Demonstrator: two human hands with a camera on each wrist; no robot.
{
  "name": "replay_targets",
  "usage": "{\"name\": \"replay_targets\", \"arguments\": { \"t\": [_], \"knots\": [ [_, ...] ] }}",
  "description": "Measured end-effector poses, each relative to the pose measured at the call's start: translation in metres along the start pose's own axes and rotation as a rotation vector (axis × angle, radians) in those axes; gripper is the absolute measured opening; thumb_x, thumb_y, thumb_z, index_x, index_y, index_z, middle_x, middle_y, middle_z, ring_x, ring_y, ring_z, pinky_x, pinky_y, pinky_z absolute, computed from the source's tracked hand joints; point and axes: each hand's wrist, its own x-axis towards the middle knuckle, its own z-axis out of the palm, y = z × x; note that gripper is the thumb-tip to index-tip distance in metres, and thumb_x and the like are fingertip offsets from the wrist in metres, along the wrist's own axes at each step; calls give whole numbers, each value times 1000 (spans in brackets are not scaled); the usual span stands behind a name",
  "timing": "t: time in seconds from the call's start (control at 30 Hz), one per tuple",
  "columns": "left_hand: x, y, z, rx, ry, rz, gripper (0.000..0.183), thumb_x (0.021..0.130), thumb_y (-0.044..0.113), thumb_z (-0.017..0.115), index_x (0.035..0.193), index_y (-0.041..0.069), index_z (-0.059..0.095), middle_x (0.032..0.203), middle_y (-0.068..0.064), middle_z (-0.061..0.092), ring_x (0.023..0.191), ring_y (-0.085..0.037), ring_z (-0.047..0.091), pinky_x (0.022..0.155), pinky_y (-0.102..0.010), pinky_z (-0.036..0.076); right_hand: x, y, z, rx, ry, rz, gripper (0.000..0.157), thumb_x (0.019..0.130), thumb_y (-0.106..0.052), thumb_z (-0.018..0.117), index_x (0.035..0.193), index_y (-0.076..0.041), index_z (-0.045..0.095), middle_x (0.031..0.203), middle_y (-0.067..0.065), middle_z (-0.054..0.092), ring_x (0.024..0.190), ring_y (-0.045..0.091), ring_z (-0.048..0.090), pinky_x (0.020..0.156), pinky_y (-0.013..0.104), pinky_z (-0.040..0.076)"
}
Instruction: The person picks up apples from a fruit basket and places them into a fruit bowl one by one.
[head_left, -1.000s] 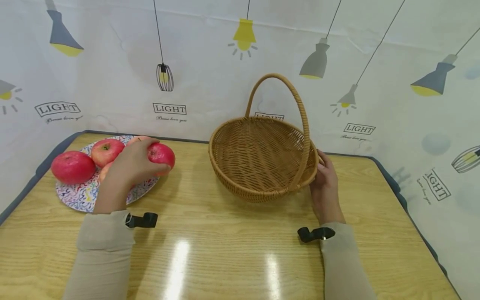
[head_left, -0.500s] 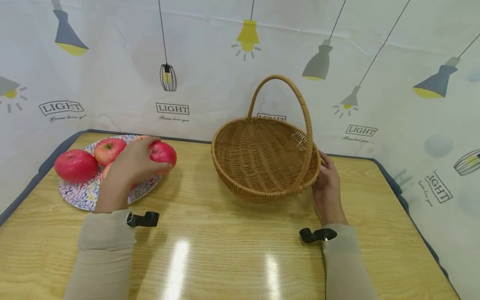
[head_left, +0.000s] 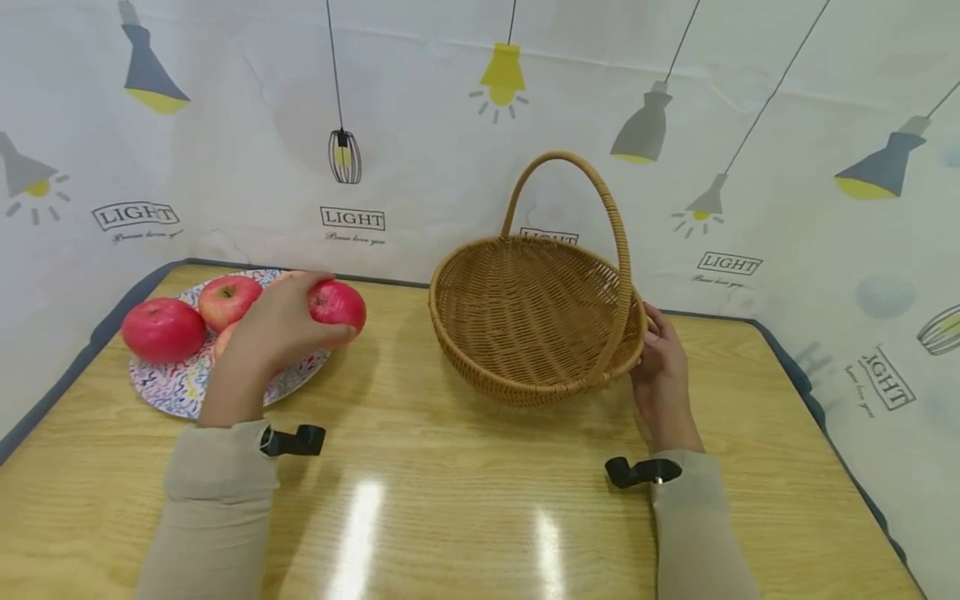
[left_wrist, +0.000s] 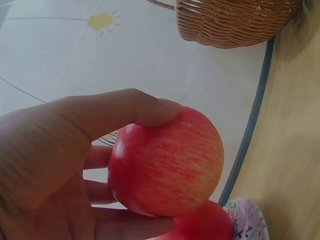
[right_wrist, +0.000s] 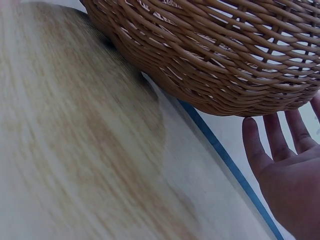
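My left hand (head_left: 273, 329) holds a red apple (head_left: 337, 302) between thumb and fingers, at the right side of a colourfully patterned plate (head_left: 161, 383). The left wrist view shows this apple in front, with another red apple (left_wrist: 205, 225) partly hidden behind it. More apples lie on the plate, including a dark red apple (head_left: 163, 330) and a paler apple (head_left: 228, 302); my hand covers some. A wicker basket (head_left: 525, 321) with a tall handle stands tilted, its bowl bare inside. My right hand (head_left: 663, 375) grips its right rim, fingers against the outer weave (right_wrist: 225, 60).
Everything stands on a wooden table (head_left: 442, 492) with a dark blue border along its edges. A pale wall covering (head_left: 420, 125) printed with lamps rises close behind the basket and plate, and on both sides.
The head view has turned slightly left, so everything sits a little further right in it. My left hand still holds the apple and my right hand stays at the basket's rim.
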Motion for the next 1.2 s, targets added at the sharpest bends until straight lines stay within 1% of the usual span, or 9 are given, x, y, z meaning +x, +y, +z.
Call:
{"name": "replay_targets", "arguments": {
  "t": [0.17,0.33,0.43,0.57,0.63,0.73,0.8,0.97,1.2],
  "knots": [
    [-6,-4,-5,6,-20,-46,90,83,40,77,157,14,33,150,-20,44,130,-44,45,96,-67,51,2,1,1,-3,10,16,42,103,-10,35,142,-17,49,131,-5,55,120,12,55,103,31,41],
    [-14,-14,-10,10,-14,-25,85,83,39,80,154,18,37,143,-20,52,126,-44,49,92,-66,54,1,-1,1,-12,17,28,45,102,-12,37,146,-16,46,135,-4,52,127,15,50,105,32,40],
    [-19,-20,-12,5,-20,-32,91,81,41,82,156,21,34,141,-21,51,125,-45,49,88,-64,56,1,-2,1,-7,17,36,45,102,-13,38,147,-15,45,137,-3,51,129,17,48,105,32,39],
    [-23,-27,-12,38,-20,-48,99,80,45,81,160,17,28,141,-23,51,124,-47,50,86,-64,57,1,-3,2,-1,13,46,45,102,-12,37,146,-15,44,137,-4,50,131,17,47,105,33,39],
    [-24,-29,-10,88,-6,-46,97,80,45,81,159,16,31,137,-23,54,121,-46,52,86,-65,56,1,-3,2,-4,12,49,45,102,-12,38,146,-15,44,137,-4,50,132,16,47,106,33,39],
    [-26,-32,-6,152,9,-30,89,81,41,79,154,12,38,131,-23,58,116,-44,56,87,-65,56,0,-2,3,-2,18,54,44,102,-12,38,145,-16,45,137,-4,50,132,16,47,106,33,38],
    [-27,-35,-3,185,9,-28,84,81,37,77,151,10,41,129,-23,58,115,-44,56,88,-65,55,0,-2,3,-3,26,56,44,102,-12,38,145,-16,46,137,-4,51,132,16,47,106,33,39],
    [-28,-39,3,217,0,-53,80,81,35,73,148,5,42,129,-26,52,118,-45,52,88,-67,53,0,-2,2,-12,31,51,44,102,-13,38,145,-17,46,139,-4,50,132,16,47,105,32,40],
    [-26,-40,10,236,12,-68,79,82,35,72,148,3,41,128,-26,53,117,-45,51,91,-66,51,-1,-2,1,-17,0,46,44,104,-14,39,148,-16,43,142,-3,49,131,13,52,105,32,41]
  ]
}}
